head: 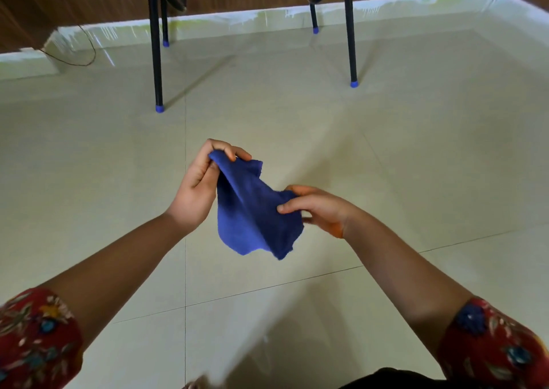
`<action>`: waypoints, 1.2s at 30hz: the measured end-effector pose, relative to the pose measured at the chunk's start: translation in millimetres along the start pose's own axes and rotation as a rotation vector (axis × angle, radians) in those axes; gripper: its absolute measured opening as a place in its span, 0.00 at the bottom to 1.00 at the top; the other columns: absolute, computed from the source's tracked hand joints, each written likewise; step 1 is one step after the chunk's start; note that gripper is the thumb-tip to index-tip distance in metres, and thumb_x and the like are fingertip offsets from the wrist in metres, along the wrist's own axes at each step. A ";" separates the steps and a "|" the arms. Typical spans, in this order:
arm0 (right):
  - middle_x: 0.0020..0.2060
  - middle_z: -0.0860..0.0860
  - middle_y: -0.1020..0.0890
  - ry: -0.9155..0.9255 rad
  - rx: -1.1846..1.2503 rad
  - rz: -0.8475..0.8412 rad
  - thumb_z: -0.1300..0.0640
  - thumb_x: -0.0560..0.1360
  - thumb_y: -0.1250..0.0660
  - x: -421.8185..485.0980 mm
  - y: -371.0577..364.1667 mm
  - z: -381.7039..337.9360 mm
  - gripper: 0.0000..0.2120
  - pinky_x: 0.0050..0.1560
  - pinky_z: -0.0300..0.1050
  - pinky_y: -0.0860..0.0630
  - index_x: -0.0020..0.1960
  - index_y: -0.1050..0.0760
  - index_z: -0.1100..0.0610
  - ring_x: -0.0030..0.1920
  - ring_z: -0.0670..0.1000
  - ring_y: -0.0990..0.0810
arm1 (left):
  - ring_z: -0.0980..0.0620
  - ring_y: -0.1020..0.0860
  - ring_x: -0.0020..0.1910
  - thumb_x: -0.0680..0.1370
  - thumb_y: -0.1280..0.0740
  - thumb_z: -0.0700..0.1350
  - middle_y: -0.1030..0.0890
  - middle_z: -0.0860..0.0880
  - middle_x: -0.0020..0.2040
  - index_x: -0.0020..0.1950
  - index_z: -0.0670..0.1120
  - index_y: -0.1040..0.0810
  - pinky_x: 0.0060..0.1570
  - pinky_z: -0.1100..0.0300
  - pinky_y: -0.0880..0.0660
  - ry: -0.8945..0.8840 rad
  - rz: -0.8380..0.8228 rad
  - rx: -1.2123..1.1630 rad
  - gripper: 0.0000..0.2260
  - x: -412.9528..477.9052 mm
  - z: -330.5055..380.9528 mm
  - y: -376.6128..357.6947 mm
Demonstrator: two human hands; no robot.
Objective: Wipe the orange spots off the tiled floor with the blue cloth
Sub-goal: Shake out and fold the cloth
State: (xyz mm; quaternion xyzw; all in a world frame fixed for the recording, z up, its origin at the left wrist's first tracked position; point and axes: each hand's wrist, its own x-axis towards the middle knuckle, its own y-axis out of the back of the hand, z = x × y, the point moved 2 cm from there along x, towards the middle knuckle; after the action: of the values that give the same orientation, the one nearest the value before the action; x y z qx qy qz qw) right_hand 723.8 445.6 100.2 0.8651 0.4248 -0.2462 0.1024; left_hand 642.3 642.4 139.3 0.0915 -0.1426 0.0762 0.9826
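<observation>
The blue cloth (252,213) hangs in the air above the floor (416,151), in the middle, not touching the tiles. The left hand (205,180) pinches its far top corner. The right hand (318,207) pinches its right edge. I think no wiping is going on yet. Next, the cloth must go down onto a spot. An orange mark (337,232) shows by the right hand, but I cannot tell if it is on the floor.
</observation>
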 end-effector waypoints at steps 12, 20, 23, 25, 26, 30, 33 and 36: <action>0.50 0.54 0.15 -0.016 0.897 0.127 0.29 0.74 0.45 -2.3 5.6 20.4 0.32 0.50 0.51 0.24 0.52 0.16 0.53 0.48 0.57 0.15 | 0.50 0.22 0.51 0.82 0.47 0.42 0.19 0.53 0.50 0.57 0.53 0.24 0.52 0.60 0.27 0.440 0.113 0.340 0.14 -0.6 -28.0 8.5; 0.46 0.52 0.19 -0.058 0.097 0.483 0.56 0.78 0.36 6.5 6.7 50.7 0.18 0.45 0.43 0.24 0.67 0.34 0.47 0.45 0.50 0.21 | 0.50 0.22 0.59 0.70 0.24 0.44 0.20 0.48 0.57 0.62 0.53 0.22 0.58 0.57 0.26 0.930 -0.121 0.115 0.22 -25.4 -53.3 15.9; 0.48 0.49 0.18 -0.025 -0.054 0.464 0.57 0.76 0.33 4.4 7.5 36.3 0.10 0.50 0.47 0.21 0.57 0.22 0.50 0.47 0.50 0.20 | 0.50 0.23 0.59 0.64 0.22 0.39 0.20 0.50 0.57 0.58 0.50 0.20 0.56 0.58 0.26 0.892 -0.119 0.206 0.23 -26.0 -55.9 20.0; 0.47 0.47 0.16 -0.009 -0.027 0.442 0.59 0.74 0.30 0.4 10.2 30.9 0.05 0.52 0.45 0.20 0.48 0.17 0.52 0.50 0.49 0.19 | 0.49 0.23 0.57 0.67 0.24 0.35 0.20 0.49 0.56 0.60 0.47 0.21 0.53 0.58 0.27 0.850 -0.080 0.292 0.23 -22.4 -54.5 21.5; 0.46 0.45 0.16 0.024 -0.053 0.444 0.58 0.73 0.28 -2.0 12.0 27.6 0.05 0.51 0.42 0.21 0.48 0.17 0.52 0.50 0.48 0.18 | 0.48 0.22 0.55 0.68 0.25 0.35 0.20 0.49 0.55 0.60 0.47 0.20 0.52 0.56 0.25 0.816 -0.075 0.364 0.22 -20.5 -53.0 22.2; 0.39 0.39 0.20 0.216 -0.485 0.616 0.56 0.66 0.23 -9.0 16.5 7.5 0.14 0.39 0.32 0.29 0.50 0.19 0.47 0.41 0.42 0.21 | 0.48 0.27 0.34 0.73 0.29 0.42 0.23 0.49 0.37 0.44 0.50 0.19 0.31 0.59 0.32 0.662 -0.126 0.670 0.03 -4.5 -38.1 26.7; 0.35 0.42 0.22 0.335 -0.656 0.705 0.55 0.67 0.24 -10.7 26.1 -16.8 0.10 0.36 0.38 0.32 0.40 0.24 0.46 0.39 0.49 0.24 | 0.50 0.26 0.47 0.75 0.29 0.46 0.25 0.50 0.46 0.41 0.48 0.20 0.45 0.60 0.29 0.518 -0.119 0.764 0.04 20.2 -25.8 40.1; 0.48 0.50 0.21 0.351 -0.400 0.508 0.52 0.66 0.22 -12.3 49.1 -43.9 0.12 0.49 0.38 0.32 0.38 0.26 0.51 0.53 0.55 0.24 | 0.59 0.25 0.58 0.72 0.26 0.47 0.24 0.57 0.60 0.47 0.51 0.18 0.60 0.63 0.32 0.528 -0.069 0.361 0.05 39.9 -3.5 53.7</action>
State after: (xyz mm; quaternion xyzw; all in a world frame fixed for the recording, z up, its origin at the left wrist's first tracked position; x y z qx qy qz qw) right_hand 770.9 423.9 142.5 0.9350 0.2472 0.0269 0.2530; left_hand 671.6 700.2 156.2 0.2461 0.1363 0.0880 0.9556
